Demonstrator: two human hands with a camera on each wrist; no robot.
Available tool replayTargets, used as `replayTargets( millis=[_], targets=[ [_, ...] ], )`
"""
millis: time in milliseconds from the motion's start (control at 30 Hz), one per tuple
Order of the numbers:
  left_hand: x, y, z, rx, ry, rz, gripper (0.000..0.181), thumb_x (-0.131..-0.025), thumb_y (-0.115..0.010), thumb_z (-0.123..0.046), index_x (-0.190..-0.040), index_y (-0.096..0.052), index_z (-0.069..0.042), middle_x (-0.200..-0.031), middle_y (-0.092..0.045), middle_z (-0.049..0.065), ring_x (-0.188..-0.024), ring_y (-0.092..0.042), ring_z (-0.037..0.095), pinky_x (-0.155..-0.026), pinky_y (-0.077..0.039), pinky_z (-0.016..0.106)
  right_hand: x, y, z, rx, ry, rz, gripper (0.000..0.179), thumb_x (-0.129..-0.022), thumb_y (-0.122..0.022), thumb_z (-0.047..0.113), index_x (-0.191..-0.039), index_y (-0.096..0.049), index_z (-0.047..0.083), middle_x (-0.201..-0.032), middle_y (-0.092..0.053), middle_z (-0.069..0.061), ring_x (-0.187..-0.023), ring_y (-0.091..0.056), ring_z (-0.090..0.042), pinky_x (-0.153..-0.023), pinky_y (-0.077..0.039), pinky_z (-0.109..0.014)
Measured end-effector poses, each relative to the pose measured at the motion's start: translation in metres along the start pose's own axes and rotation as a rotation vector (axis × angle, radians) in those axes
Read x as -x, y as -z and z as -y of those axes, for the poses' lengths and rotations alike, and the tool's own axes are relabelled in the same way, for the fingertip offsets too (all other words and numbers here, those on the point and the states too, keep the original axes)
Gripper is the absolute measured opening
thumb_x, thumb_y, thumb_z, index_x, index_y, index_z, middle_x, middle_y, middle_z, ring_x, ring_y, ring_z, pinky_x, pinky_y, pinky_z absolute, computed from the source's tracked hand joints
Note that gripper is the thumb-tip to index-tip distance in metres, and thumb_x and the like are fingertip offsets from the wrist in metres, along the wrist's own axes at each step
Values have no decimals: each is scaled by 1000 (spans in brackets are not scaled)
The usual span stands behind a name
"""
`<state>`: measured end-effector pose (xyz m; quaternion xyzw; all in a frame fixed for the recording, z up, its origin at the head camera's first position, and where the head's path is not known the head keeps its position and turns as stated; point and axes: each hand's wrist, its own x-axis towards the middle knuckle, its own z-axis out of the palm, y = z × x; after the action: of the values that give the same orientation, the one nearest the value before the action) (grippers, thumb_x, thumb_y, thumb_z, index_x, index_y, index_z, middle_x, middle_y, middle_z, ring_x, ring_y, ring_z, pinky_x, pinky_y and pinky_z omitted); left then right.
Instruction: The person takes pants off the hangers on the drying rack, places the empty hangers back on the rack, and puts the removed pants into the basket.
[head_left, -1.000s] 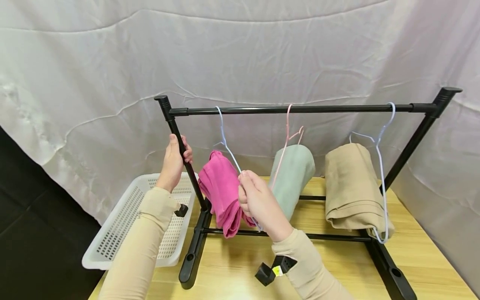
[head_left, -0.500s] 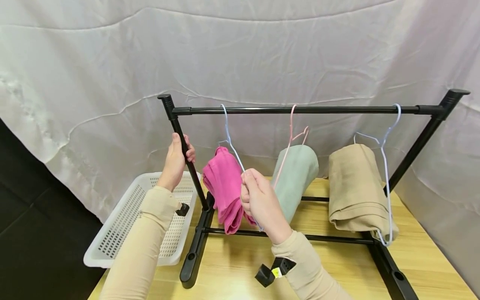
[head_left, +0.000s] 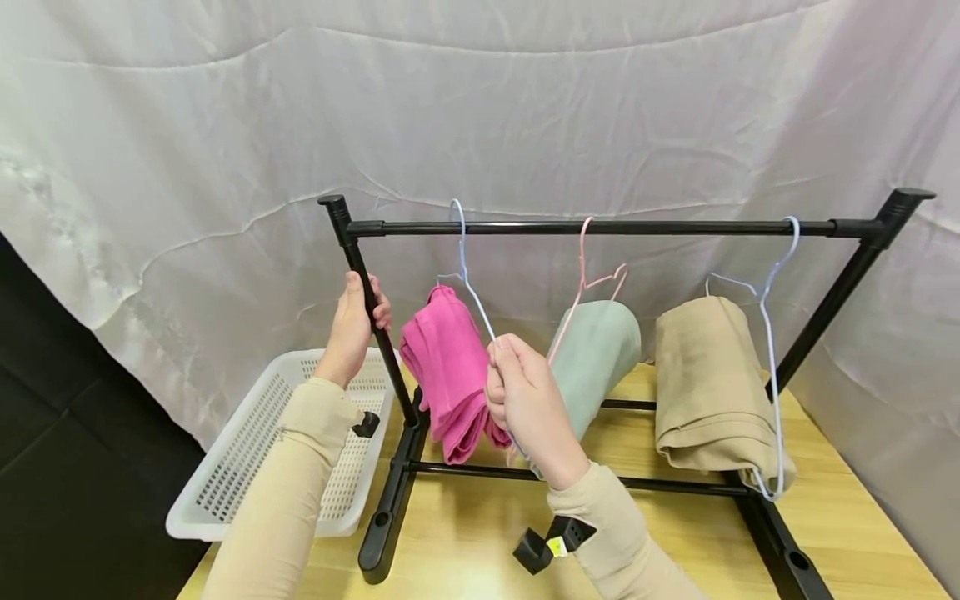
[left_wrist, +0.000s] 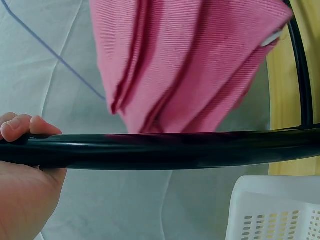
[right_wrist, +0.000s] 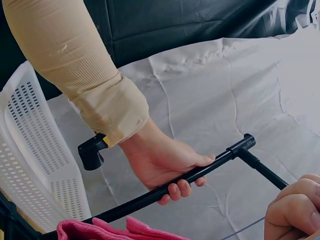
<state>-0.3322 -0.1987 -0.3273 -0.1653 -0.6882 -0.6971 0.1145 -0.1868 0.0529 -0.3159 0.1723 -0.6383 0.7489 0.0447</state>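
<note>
My left hand [head_left: 351,325] grips the left upright post [left_wrist: 150,151] of a black clothes rack, fingers and thumb wrapped round it. In my right hand [head_left: 531,400] I pinch the side of a light-blue hanger [head_left: 477,302] that carries a folded pink ribbed garment [head_left: 446,367]. This hanger's hook stands a little above the rack's top bar [head_left: 525,227]; whether it still touches the bar I cannot tell. Just behind my right hand, a pale green garment [head_left: 600,350] hangs on a pink hanger [head_left: 582,258], partly covered by the hand.
Farther right on the bar, a folded khaki garment [head_left: 708,383] hangs from another light-blue hanger [head_left: 770,333]. A white perforated basket [head_left: 255,425] stands left of the rack, partly under my left arm. Behind is a pale curtain [head_left: 525,108]; below, a wooden tabletop [head_left: 465,542].
My right hand has raised the light-blue hanger with the pink garment and shifted it slightly right along the bar. The left hand keeps its hold on the post.
</note>
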Motion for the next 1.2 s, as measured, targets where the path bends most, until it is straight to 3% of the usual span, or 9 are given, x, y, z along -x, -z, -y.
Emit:
replayTargets(
  millis=[533, 1200],
  targets=[
    [0, 0, 2, 7, 3, -7, 52, -112, -17, -60, -101, -43, -17, -71, -41, -2, -66, -42, 15, -67, -45, 26, 15, 3, 18, 26, 57, 3, 38, -118, -36, 26, -88, -37, 4, -62, -22, 3, -48, -22, -8, -41, -21, -19],
    [-2, -2, 2, 3, -10, -18, 56, -111, -15, -62, -101, -42, -14, -70, -41, -3, -63, -43, 12, -63, -46, 25, 55, 22, 38, 98, 74, 9, 43, -119, -36, 32, -86, -32, 4, -64, -21, 0, -50, -23, -7, -42, -20, -19]
  ],
)
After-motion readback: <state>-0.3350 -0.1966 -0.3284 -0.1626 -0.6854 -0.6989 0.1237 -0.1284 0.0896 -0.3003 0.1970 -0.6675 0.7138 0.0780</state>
